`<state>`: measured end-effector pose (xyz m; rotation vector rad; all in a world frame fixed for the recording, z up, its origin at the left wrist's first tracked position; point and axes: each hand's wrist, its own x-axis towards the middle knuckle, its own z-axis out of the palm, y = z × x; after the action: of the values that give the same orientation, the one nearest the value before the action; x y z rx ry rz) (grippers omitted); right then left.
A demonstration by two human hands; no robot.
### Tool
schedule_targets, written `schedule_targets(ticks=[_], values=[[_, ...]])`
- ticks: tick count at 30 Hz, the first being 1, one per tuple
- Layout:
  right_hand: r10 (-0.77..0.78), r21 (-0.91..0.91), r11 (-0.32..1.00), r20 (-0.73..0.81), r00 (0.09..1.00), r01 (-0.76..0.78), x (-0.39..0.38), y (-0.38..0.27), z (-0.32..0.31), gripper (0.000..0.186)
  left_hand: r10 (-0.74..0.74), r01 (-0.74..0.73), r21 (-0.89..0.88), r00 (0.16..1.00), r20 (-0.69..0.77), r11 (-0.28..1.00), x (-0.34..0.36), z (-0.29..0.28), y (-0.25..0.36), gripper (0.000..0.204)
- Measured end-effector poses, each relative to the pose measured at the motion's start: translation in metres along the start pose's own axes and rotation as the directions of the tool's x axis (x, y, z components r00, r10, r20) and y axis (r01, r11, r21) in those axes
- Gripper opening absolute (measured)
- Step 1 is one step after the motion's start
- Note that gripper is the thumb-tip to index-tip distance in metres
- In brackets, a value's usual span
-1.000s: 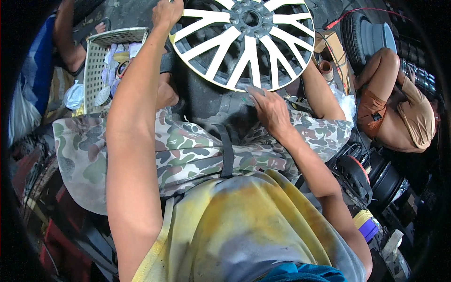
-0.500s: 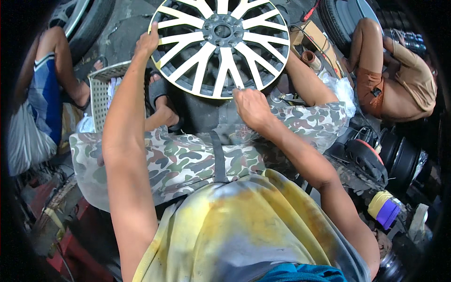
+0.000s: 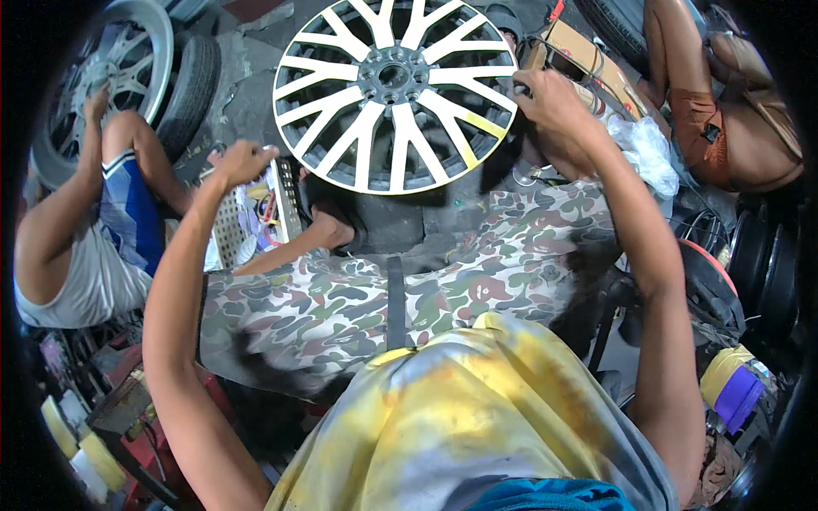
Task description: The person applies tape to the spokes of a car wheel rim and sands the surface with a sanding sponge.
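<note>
The wheel (image 3: 409, 77) lies between your hands, nearer the right hand (image 3: 555, 100), whose grip I cannot tell. Your left hand (image 3: 244, 163) is half-curled, apart.

The head view looks from the left of the two wide fisheye cameras that you wear side by side on your head. It faces down past your yellow-and-grey shirt (image 3: 460, 409) and camouflage-covered lap (image 3: 315, 311) to the wheel rim (image 3: 394, 94) at the upper edge of the frame. Your shirt is nearest the lens; the rim lies farther off. Your arms (image 3: 175, 315) enter from below, with both hands (image 3: 247, 162) inside the field. The view is upright and unmirrored, and its dark, rounded border limits your coverage at the corners.
</note>
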<state>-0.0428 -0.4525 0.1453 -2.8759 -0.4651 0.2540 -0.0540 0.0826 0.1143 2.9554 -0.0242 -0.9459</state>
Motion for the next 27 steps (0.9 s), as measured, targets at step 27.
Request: schedule_targets(ticks=[27], values=[[-0.183,0.262,0.951,0.058,0.981,0.162,0.043,-0.025,0.066,0.031,-0.367,0.194,-0.642,0.919,-0.146,0.742,0.061,0.002,0.027,0.028]])
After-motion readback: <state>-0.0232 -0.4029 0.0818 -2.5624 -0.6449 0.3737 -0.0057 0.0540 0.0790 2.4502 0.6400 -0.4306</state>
